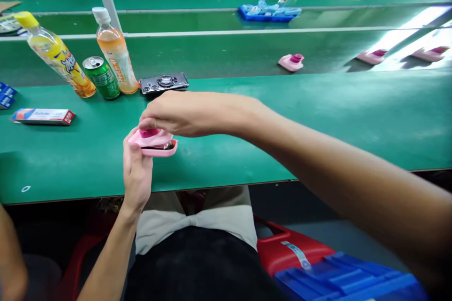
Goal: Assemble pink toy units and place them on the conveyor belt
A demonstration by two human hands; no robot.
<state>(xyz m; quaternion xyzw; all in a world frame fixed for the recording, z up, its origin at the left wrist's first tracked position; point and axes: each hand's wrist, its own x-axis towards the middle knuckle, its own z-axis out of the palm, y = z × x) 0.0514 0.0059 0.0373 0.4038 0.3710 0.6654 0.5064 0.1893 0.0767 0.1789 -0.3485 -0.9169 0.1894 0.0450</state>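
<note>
A pink device [155,139] with a darker pink knob is held above the green table. Its two pink shells gap apart at the right end, with dark and metallic parts showing between them. My left hand [138,169] grips it from the left and below, thumb on the near side. From above, my right hand [164,114] closes its fingers on the knob, wrist bent and forearm reaching in from the right. Just behind my right hand lies a dark phone [164,83] with a ring on its back.
Two bottles [58,59] [116,54] and a green can [102,78] stand at the left, behind a small box [44,116]. Similar pink devices [291,62] lie on the belt [212,54]. Further back sits a blue tray [270,11]. Someone's arm [10,254] shows at lower left.
</note>
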